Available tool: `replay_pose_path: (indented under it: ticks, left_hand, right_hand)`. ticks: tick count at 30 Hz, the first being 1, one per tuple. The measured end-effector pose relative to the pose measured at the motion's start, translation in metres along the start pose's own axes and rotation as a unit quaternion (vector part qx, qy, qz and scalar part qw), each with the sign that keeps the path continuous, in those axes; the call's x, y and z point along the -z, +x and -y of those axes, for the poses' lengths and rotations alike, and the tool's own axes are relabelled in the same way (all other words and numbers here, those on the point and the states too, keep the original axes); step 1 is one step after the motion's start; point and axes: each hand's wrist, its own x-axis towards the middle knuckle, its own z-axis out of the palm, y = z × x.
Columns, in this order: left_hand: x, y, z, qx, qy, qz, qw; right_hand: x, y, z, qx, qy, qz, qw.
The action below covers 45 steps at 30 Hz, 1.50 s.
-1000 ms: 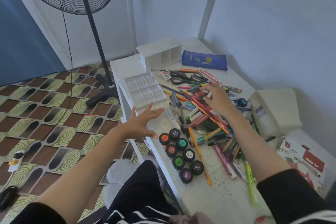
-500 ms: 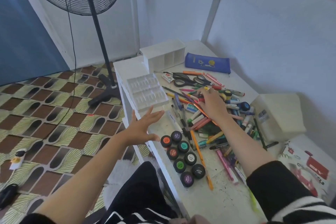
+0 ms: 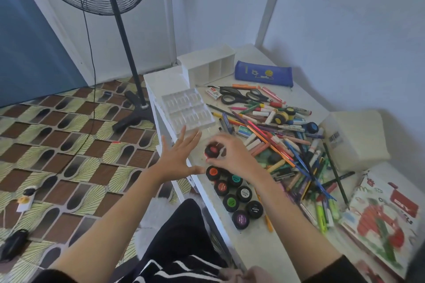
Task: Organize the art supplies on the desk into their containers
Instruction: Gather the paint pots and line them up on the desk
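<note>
My right hand (image 3: 232,156) pinches a small black paint jar with a red lid (image 3: 212,151), lifted just above the desk near its left edge. My left hand (image 3: 178,156) hovers beside it with fingers spread, holding nothing. Several more black paint jars (image 3: 236,195) stand in a cluster below my right hand. A clear compartment tray (image 3: 187,110) lies just beyond both hands. A big heap of pencils, markers and crayons (image 3: 285,145) covers the middle of the white desk (image 3: 271,243). A white cubby organizer (image 3: 207,64) stands at the far corner.
A blue pencil case (image 3: 264,73) and black scissors (image 3: 241,96) lie at the back. A white bin (image 3: 354,140) lies on its side at the right, with a colouring book (image 3: 386,220) in front of it. A standing fan (image 3: 128,53) is on the floor left of the desk.
My right hand left the marker heap, moved left and toward me, and now holds a red-lidded paint jar. My left hand stayed spread near the desk edge.
</note>
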Motion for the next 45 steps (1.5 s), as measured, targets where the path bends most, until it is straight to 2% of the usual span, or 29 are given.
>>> replay_pose_path:
  ticks: [8, 14, 18, 22, 24, 26, 29, 32, 37, 45]
  left_hand:
    - [0.006, -0.003, -0.008, 0.027, -0.006, 0.032, 0.999]
    - [0.010, -0.005, -0.011, 0.041, 0.009, 0.041, 0.998]
    - [0.007, -0.003, -0.004, 0.025, 0.007, 0.042, 0.999]
    - [0.005, -0.003, 0.002, 0.021, -0.023, 0.041, 0.999]
    - [0.006, -0.003, 0.002, 0.022, -0.031, 0.042, 0.998]
    - [0.007, -0.003, 0.001, 0.019, -0.032, 0.039, 0.999]
    - [0.007, -0.002, 0.002, 0.017, -0.046, 0.038, 0.998]
    - [0.007, -0.004, 0.001, 0.018, -0.093, 0.039, 0.995]
    - [0.010, -0.007, -0.003, 0.035, -0.180, 0.060, 0.981]
    - [0.009, -0.008, -0.004, 0.040, -0.198, 0.063, 0.977]
  right_hand:
    - [-0.010, 0.007, 0.009, -0.017, -0.099, 0.095, 0.990]
    - [-0.013, 0.009, 0.011, -0.020, -0.132, 0.115, 0.984]
    - [-0.007, 0.001, 0.007, 0.011, -0.063, 0.057, 0.996]
    - [0.031, -0.009, -0.007, 0.006, -0.016, -0.068, 0.998]
    - [0.059, -0.011, -0.026, -0.047, -0.051, -0.145, 0.987]
    - [0.089, -0.009, -0.057, -0.123, -0.112, -0.183, 0.969]
    - [0.130, -0.005, -0.106, -0.246, -0.220, -0.153, 0.932]
    - [0.149, -0.001, -0.131, -0.318, -0.299, -0.093, 0.895]
    - [0.147, 0.002, -0.138, -0.333, -0.348, -0.043, 0.875]
    - [0.147, -0.004, -0.141, -0.294, -0.421, -0.074, 0.855]
